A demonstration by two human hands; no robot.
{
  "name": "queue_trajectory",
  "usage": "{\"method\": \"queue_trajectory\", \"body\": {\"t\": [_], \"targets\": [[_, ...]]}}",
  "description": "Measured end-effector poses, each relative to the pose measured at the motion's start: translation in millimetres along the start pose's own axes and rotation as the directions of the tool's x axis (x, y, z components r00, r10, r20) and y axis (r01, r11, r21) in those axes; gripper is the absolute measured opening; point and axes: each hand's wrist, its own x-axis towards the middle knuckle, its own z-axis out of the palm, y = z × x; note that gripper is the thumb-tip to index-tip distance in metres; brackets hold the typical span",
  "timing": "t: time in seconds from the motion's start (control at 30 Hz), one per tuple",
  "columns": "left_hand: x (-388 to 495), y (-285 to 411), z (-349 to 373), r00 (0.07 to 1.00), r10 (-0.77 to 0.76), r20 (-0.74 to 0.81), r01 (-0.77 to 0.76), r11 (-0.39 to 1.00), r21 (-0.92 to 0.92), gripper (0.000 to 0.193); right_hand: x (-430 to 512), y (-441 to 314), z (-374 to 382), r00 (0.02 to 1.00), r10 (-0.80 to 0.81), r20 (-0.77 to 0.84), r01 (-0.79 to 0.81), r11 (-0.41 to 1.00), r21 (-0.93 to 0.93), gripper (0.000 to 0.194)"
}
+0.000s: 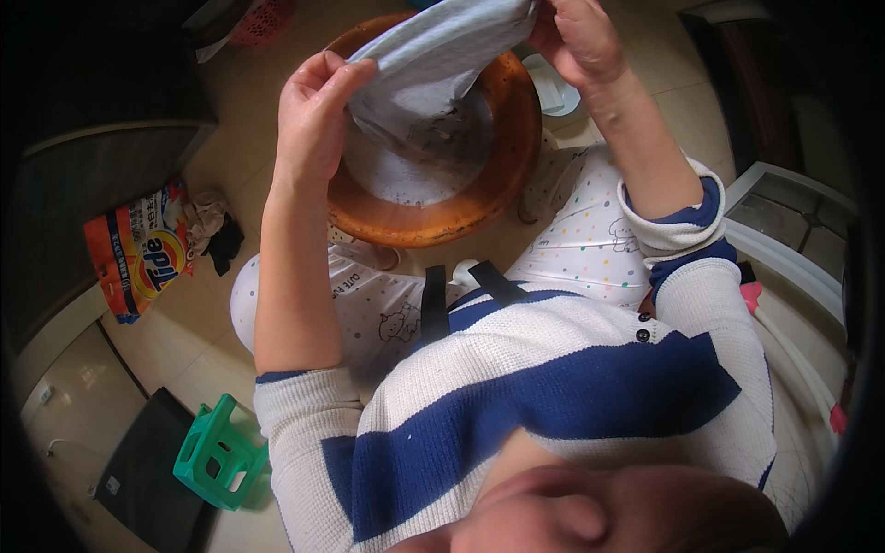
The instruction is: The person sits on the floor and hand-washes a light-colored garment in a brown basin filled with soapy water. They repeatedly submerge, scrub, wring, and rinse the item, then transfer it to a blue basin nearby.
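Note:
A pale grey-blue piece of cloth (435,59) is stretched between my two hands above a brown basin (515,131). My left hand (314,104) pinches its near left edge between thumb and fingers. At the upper right corner of the cloth, my right hand (581,45) grips it, its fingers partly cut off by the picture's top edge. The lower part of the cloth hangs down into the basin; I cannot tell whether it touches the cloudy, sudsy water (415,183) there.
Beside the basin, a pale dish (567,100) holds a white block (548,91). To the left lie a Tide detergent bag (142,252) and crumpled beige and black cloths (207,221). A green plastic stool (220,453) stands lower left. A white pole with pink parts (795,352) lies right.

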Motion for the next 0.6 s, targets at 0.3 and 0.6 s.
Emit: {"method": "queue_trajectory", "body": {"t": [0.3, 0.6], "targets": [[0.8, 9.8, -30.0, 0.977, 0.059, -0.206, -0.067, 0.997, -0.029, 0.016, 5.2, 4.6, -8.8, 0.996, 0.04, -0.083, -0.039, 0.999, 0.01, 0.015], [-16.1, 6.8, 12.4, 0.983, -0.176, 0.057, 0.185, 0.942, -0.28, 0.008, -29.8, 59.5, 26.2, 0.973, 0.169, 0.16, 0.03, 0.587, -0.809, 0.066]]}}
